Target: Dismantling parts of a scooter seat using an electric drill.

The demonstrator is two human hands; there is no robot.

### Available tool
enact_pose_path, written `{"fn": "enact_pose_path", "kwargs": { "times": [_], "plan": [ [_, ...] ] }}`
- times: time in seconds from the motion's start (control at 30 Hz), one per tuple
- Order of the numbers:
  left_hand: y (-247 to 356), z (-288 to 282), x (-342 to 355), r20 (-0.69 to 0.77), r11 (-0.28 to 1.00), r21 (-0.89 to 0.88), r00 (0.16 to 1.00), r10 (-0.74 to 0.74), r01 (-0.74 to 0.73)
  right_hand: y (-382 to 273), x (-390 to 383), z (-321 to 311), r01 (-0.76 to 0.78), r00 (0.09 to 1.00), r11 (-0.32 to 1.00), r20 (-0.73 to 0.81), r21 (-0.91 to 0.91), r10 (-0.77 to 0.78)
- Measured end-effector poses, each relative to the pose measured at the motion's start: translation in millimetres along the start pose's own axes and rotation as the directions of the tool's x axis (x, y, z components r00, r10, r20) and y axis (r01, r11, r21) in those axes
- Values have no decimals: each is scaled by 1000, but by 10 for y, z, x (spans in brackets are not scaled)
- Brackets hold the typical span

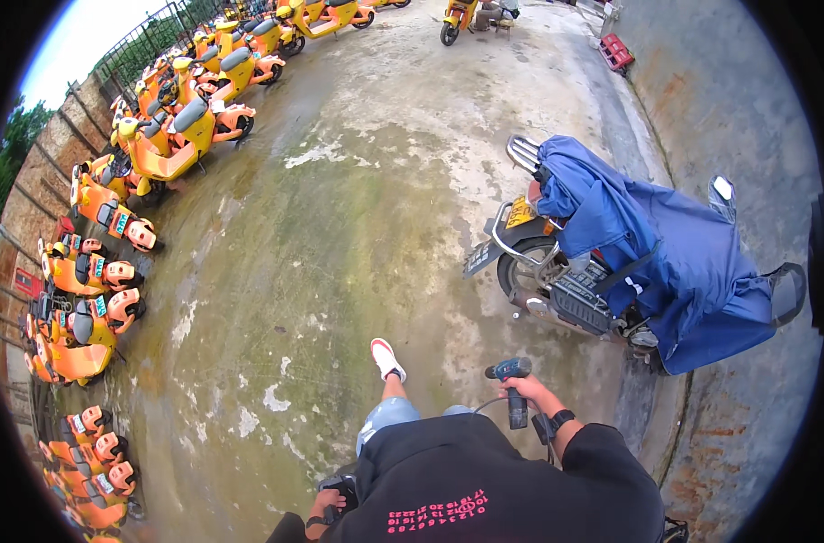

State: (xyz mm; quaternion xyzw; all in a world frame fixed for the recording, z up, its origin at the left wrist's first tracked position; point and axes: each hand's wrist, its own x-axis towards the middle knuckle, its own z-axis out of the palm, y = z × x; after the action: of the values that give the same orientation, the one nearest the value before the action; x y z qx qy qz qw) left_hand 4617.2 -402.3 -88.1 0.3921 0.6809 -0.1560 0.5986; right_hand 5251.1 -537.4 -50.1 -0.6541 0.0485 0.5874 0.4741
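Note:
My right hand (532, 391) is wrapped round the grip of a cordless drill (509, 368), held out to the right of my body with its nose toward the left. A black watch (561, 420) sits on that wrist, and a thin dark cable (487, 404) loops beside the drill. Low by my left hip, my left hand (328, 500) is closed against a dark object (346, 490) whose kind I cannot make out. My black shirt hides part of it. One foot in a white and red shoe (386, 358) is stretched forward on the concrete.
To the right, a motorcycle (570, 294) under a blue cover (670, 244) stands beside a grey wall (728, 81). Rows of orange-yellow scooters (172, 149) line the left side. Ahead are another scooter (457, 20) with a partly visible person, and a red crate (615, 52).

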Motion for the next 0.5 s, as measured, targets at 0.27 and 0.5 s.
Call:
{"fn": "enact_pose_path", "kwargs": {
  "times": [0.27,0.5],
  "plan": [
    [1485,-934,1789,114,677,604,887,448,-420,-34,1131,-587,-389,906,782,-358,-487,227],
    [5702,-1774,3144,-168,754,543,831,530,-370,-1338,1223,23,-548,824,793,-335,-266,457]
  ]
}}
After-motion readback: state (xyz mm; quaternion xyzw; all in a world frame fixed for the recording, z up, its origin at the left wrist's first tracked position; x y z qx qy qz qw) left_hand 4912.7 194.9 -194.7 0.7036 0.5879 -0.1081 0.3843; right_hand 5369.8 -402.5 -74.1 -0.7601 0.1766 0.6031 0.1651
